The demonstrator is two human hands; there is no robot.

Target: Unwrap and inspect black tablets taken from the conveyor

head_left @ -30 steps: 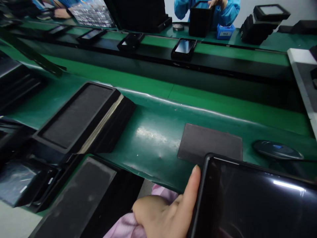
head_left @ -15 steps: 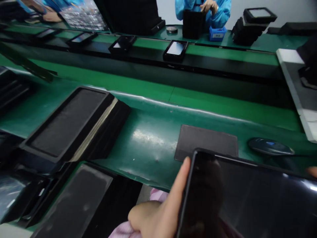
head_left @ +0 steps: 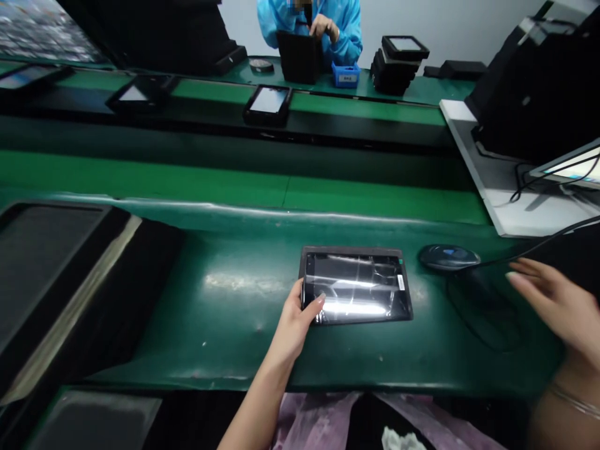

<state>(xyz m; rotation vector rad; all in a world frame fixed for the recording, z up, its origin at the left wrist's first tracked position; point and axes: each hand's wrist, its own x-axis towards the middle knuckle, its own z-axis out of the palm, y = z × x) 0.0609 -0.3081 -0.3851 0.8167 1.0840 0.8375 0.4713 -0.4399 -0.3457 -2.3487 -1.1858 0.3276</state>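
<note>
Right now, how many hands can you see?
3: left hand on the tablet, right hand near the cable, co-worker's hand at the box. Another may be hidden.

The left hand (head_left: 297,312) grips a black tablet (head_left: 360,290) by its left end, thumb on top, over a grey mat (head_left: 351,249) on the green table (head_left: 234,337). The right hand (head_left: 560,300), fingers extended, is near a corded black device (head_left: 449,257), perhaps a barcode scanner.

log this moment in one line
left hand: gripping tablet at left end | right hand: open, off tablet | tablet: screen up, over gray pad | mouse-shaped device: right of tablet
</note>
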